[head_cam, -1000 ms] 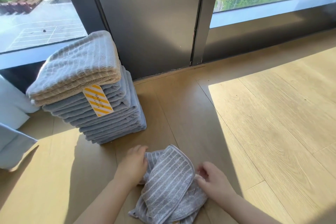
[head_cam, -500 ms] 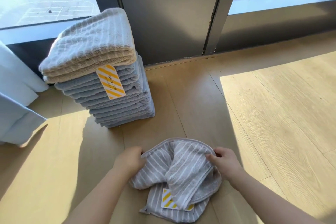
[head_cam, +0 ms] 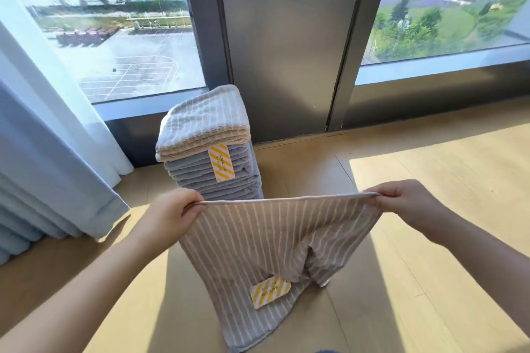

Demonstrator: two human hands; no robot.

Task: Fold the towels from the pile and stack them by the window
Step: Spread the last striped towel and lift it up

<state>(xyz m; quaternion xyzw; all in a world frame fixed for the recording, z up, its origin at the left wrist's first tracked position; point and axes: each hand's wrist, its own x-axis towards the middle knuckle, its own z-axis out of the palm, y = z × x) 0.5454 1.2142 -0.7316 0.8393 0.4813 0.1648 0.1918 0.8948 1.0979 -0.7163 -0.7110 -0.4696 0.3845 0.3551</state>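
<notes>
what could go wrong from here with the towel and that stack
1. The stack of folded towels is tall and narrow, and its top layers overhang to one side; setting another on top might topple it.
2. The striped towel hangs uneven, its lower part bunched on the floor, so the fold may come out crooked.
3. Left hand and right hand pinch only the top edge; a grip could slip.

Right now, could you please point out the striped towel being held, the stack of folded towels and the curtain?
striped towel (head_cam: 275, 241): head view, middle of hanging cloth.
stack of folded towels (head_cam: 200, 120): head view, top towel.
curtain (head_cam: 48, 152): head view, middle folds.
</notes>
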